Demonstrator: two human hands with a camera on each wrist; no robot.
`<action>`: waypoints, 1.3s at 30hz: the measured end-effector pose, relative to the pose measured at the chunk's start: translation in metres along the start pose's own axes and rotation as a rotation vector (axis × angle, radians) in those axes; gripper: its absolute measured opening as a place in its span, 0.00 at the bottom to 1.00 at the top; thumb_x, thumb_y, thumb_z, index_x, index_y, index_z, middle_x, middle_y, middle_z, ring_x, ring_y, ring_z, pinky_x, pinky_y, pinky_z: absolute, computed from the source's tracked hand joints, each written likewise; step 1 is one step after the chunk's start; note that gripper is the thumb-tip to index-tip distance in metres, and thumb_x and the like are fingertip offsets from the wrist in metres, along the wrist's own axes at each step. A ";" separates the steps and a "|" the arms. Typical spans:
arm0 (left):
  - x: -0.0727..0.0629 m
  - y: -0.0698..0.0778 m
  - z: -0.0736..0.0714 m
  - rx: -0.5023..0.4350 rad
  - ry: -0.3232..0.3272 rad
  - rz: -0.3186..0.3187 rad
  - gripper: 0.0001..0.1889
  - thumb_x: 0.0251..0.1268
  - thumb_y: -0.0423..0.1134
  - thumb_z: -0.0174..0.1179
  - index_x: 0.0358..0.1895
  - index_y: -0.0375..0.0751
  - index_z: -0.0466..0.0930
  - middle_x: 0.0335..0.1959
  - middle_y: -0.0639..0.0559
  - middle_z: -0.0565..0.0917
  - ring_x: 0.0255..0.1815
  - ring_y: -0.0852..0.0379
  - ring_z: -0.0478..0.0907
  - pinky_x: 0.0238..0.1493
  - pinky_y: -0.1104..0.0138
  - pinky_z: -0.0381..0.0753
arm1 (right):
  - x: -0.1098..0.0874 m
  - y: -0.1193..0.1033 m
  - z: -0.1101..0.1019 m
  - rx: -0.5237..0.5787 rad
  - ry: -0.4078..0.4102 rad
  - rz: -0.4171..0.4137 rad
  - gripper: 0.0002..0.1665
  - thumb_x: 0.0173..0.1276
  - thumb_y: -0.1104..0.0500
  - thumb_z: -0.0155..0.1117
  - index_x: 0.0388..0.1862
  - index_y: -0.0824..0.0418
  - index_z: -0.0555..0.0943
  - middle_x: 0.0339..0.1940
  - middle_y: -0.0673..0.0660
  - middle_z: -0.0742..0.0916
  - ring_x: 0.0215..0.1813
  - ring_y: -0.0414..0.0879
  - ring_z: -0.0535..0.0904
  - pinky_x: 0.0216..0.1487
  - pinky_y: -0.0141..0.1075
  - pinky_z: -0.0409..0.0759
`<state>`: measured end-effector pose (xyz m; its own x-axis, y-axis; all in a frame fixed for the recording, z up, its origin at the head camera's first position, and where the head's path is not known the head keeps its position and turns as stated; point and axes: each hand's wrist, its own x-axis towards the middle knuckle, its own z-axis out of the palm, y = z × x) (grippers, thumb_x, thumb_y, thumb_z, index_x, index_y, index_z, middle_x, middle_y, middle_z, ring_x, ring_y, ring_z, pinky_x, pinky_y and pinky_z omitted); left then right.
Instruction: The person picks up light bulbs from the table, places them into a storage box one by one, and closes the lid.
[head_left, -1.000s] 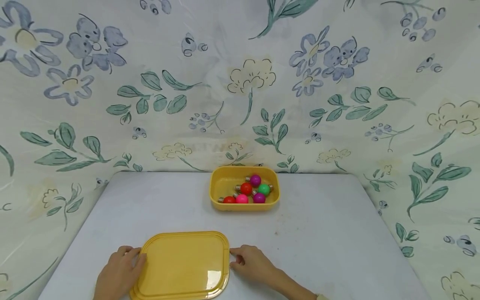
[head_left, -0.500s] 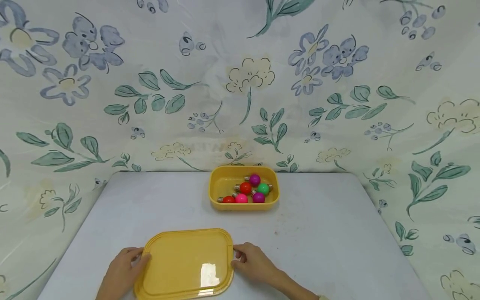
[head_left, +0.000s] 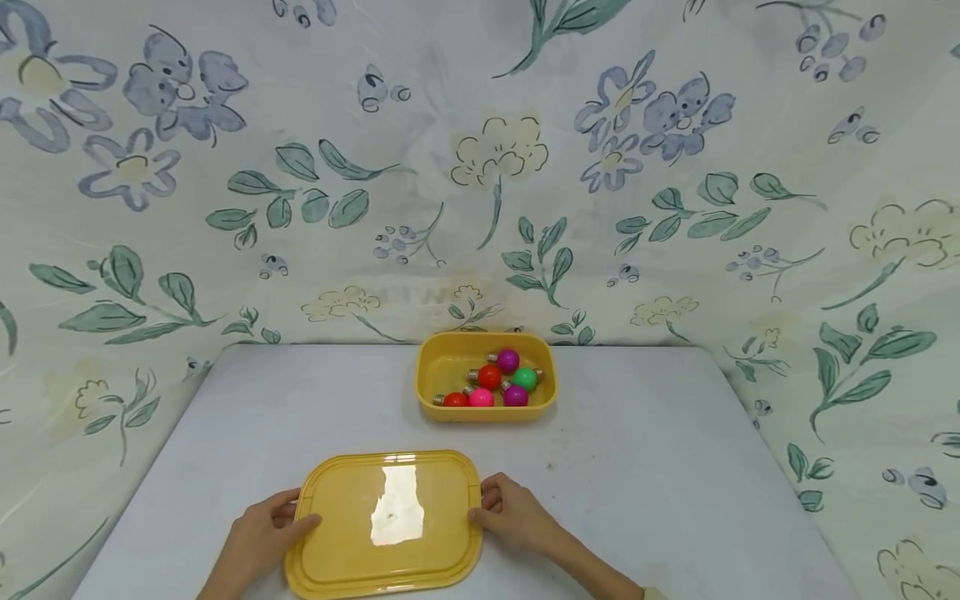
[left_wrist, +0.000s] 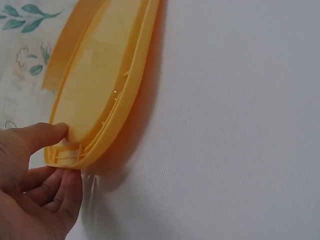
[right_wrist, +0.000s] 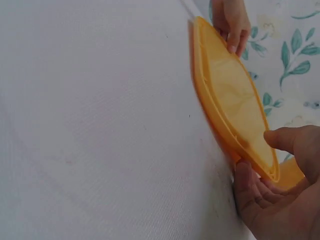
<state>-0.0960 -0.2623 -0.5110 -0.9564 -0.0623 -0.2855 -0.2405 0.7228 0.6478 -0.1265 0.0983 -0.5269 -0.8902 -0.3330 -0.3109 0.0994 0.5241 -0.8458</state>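
Observation:
A rounded yellow plastic lid [head_left: 345, 525] is held between both hands near the front of the table. My left hand [head_left: 258, 533] pinches its left end, thumb on the upper face and fingers beneath the rim, as the left wrist view also shows on the lid [left_wrist: 95, 95]. At the opposite end, my right hand [head_left: 521, 517] grips in the same way, with its thumb [right_wrist: 282, 139] over the edge. Both wrist views show the lid raised off the white surface, casting a shadow along one side.
Beyond the lid, a yellow box [head_left: 486, 413] stands at the table's back edge. Inside it lie several coloured bulbs, among them a red bulb [head_left: 490, 377] and a green bulb [head_left: 525, 380]. A flowered cloth [head_left: 420, 200] hangs behind the white table [head_left: 652, 467].
Both hands have moved the lid slightly right and away from me. My thumbs have come further onto its upper face, and the bright reflection on it has shifted and grown.

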 end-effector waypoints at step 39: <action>0.003 0.061 0.013 -0.061 -0.101 0.180 0.20 0.60 0.47 0.71 0.43 0.35 0.76 0.24 0.53 0.72 0.26 0.56 0.67 0.24 0.69 0.66 | -0.004 0.007 -0.052 0.062 -0.067 0.057 0.23 0.65 0.49 0.73 0.53 0.61 0.82 0.31 0.51 0.85 0.31 0.44 0.76 0.35 0.36 0.76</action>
<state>-0.1117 -0.2092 -0.4820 -0.9641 0.1353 -0.2283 -0.0795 0.6732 0.7351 -0.1456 0.1439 -0.5090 -0.8506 -0.3572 -0.3858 0.1778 0.4952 -0.8504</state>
